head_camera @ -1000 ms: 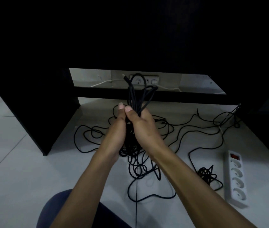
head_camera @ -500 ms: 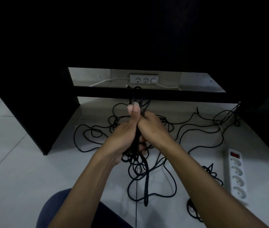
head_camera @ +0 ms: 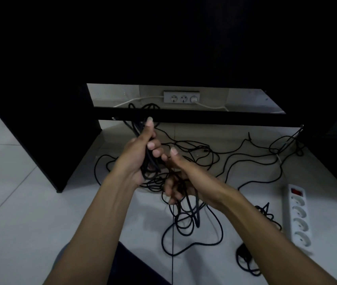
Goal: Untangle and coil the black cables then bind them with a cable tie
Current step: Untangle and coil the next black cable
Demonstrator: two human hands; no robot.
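Left hand (head_camera: 140,159) is clenching the gathered cable bundle (head_camera: 140,128) upright, loops poking far-up past the thumb, while right hand (head_camera: 179,182), just near-right and lower, is gripping the strands hanging toward the floor tangle (head_camera: 186,221), so slack is feeding upward

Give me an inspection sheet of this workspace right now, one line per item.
Surface: white tiled floor.
Job's things: bundle of black cables lifted off the floor; no cable tie seen.
Clutter: white power strip at right.
Grippers: left hand grips the bundle; right hand holds strands lower down.
Cables: loose black cable sprawls across the floor.
Surroundings: dark desk; wall sockets with a white cord.
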